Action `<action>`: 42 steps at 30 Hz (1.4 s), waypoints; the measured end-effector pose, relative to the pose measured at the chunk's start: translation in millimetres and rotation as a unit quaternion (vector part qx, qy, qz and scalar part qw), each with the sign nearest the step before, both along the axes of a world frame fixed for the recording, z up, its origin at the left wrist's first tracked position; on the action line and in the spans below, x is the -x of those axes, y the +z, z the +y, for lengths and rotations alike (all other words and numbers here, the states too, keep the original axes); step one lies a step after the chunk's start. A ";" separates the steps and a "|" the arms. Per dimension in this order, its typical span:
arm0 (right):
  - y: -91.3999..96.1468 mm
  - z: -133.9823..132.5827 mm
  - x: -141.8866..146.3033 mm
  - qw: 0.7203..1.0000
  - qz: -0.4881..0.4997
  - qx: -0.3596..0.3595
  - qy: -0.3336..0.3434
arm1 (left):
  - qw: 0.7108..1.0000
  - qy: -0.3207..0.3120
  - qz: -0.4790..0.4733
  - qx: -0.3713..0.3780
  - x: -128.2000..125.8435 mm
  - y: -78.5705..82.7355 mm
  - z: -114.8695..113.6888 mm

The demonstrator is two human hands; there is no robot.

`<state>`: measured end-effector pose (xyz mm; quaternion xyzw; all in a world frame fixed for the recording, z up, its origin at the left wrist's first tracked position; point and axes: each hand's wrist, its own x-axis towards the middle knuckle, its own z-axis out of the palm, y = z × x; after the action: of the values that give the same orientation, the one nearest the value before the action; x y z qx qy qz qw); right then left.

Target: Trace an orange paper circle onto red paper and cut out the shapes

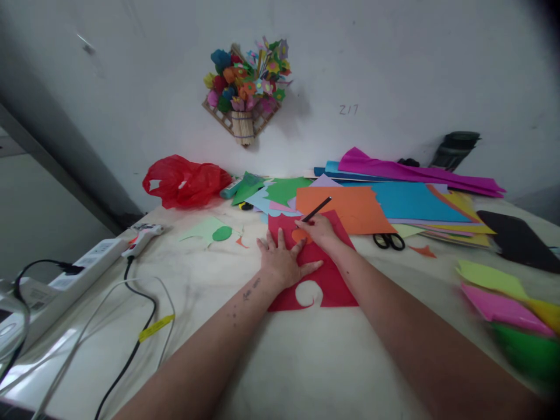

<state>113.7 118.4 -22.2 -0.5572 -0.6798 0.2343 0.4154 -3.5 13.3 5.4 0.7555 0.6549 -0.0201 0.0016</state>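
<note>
My left hand (281,261), splayed on red paper (335,287); my right hand (321,230), gripping black pencil (317,209); tabletop (301,361) between paper's near edge and me

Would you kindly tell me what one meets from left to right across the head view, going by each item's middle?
White power strip, red plastic bag, green oval, spread left hand, right hand holding a slim black pen, black-handled scissors, dark flat object.
</note>
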 end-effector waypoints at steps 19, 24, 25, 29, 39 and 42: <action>4.2 -1.7 -1.1 1.000 0.005 0.004 -0.020 | 1.000 -0.001 -0.005 0.001 -0.5 -0.4 0.2; 5.2 -2.4 -1.3 1.000 -0.003 0.001 -0.025 | 1.000 0.000 0.002 0.005 -0.7 0.1 0.2; 5.2 -2.5 -1.3 1.000 -0.003 0.000 -0.025 | 1.000 0.001 0.003 0.006 -0.8 0.3 0.1; 4.5 -2.1 -1.2 1.000 0.003 -0.005 -0.026 | 1.000 -0.001 0.002 0.006 -1.0 0.5 0.0; -3.4 3.5 -1.8 1.000 0.019 -0.025 0.001 | 1.000 0.000 -0.004 -0.002 -1.4 0.4 0.1; -4.3 4.3 -1.3 1.000 0.011 -0.023 0.001 | 1.000 -0.002 -0.004 -0.004 -1.3 0.6 0.1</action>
<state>115.0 122.7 -26.5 -0.5440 -0.6813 0.2250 0.4350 -2.2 13.4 6.0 0.7565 0.6538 -0.0149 0.0011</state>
